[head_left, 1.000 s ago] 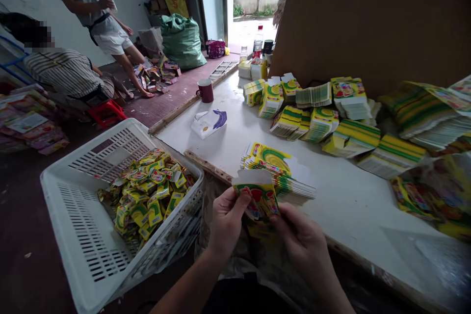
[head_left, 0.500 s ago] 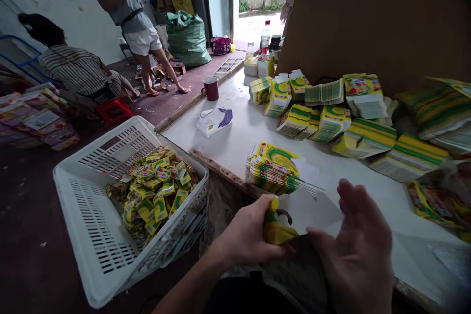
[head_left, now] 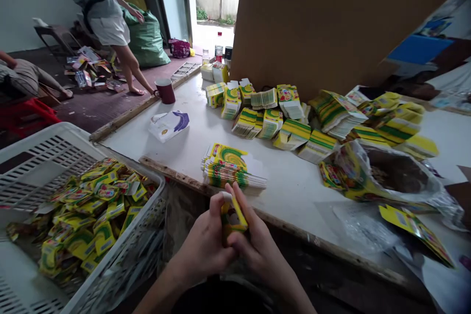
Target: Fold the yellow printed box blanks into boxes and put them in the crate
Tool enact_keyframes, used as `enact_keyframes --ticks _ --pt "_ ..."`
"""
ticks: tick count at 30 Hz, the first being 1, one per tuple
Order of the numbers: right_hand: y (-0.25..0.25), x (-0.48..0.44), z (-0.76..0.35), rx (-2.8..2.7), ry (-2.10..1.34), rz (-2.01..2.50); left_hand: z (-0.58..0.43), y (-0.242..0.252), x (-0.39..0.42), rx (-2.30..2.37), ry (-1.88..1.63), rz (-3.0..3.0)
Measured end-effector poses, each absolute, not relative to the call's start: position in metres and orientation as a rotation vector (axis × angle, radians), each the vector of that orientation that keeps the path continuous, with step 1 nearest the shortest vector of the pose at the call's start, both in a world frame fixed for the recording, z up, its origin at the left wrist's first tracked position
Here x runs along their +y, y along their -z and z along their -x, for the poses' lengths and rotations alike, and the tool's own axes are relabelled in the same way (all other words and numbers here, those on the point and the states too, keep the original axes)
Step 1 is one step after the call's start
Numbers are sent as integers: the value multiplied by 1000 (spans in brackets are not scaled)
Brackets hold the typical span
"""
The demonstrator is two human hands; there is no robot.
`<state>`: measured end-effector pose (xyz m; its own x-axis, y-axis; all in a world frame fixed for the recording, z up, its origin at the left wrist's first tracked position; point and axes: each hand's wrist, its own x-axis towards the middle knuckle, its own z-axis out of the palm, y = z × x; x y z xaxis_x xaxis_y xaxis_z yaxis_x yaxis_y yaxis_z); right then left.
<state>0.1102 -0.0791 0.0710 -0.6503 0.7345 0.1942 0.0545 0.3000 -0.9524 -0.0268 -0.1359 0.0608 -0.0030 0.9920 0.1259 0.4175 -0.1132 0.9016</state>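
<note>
A small yellow-and-green carton (head_left: 234, 220) is between my two hands, above the table's front edge. Its near end stands open, and something dark inside is too small to make out. My left hand (head_left: 206, 238) grips its left side, while my right hand (head_left: 253, 238) closes on its right side, fingers along the top. Just beyond the hands, a fanned stack of flat cartons (head_left: 230, 164) lies on the table. At the lower left, a white plastic basket (head_left: 44, 140) holds a heap of small yellow packets (head_left: 106, 206).
Bundled flat cartons (head_left: 292, 132) line the back of the white table (head_left: 198, 130), before a brown board (head_left: 305, 24). A mug (head_left: 165, 91) and tissue pack (head_left: 169, 125) stand left. An open plastic bag (head_left: 353, 162) lies right. A person in white shorts (head_left: 108, 27) stands beyond.
The carton, spread as a flap before, is now formed into a box. My right hand has closed onto it. The view has turned right, and the standing person has changed stance.
</note>
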Motion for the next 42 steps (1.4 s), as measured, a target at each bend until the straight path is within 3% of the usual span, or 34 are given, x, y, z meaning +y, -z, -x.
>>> enact_keyframes --ticks 4,8,17,21,23,25,28,33,42 --pt "-62 -77 -114 -2077 -1118 715 34 -51 -134 1666 -1248 -1660" --pt "-55 -70 -115 -2084 -966 754 52 -52 -131 1823 -1196 -1635" --pt "-70 -48 -131 -2397 -1075 675 70 -65 -132 1789 -1057 -1734" --pt "-61 -58 -119 -2172 -1070 789 61 -63 -133 1816 -1132 -1597" --pt "-56 -62 -110 -1982 -1109 804 56 -64 -132 1719 -1358 -1396" --pt "-55 -58 -103 -1865 -1121 805 54 -69 -130 1493 -1822 -1124" --pt "-61 -33 -96 -1846 -904 940 55 -80 -123 1112 -2390 -587" --pt "-65 12 -86 -2145 -496 1216 55 -85 -116 1012 -2130 -137" --pt "-64 27 -83 -2194 -517 1190 34 -61 -118 1004 -1827 -182"
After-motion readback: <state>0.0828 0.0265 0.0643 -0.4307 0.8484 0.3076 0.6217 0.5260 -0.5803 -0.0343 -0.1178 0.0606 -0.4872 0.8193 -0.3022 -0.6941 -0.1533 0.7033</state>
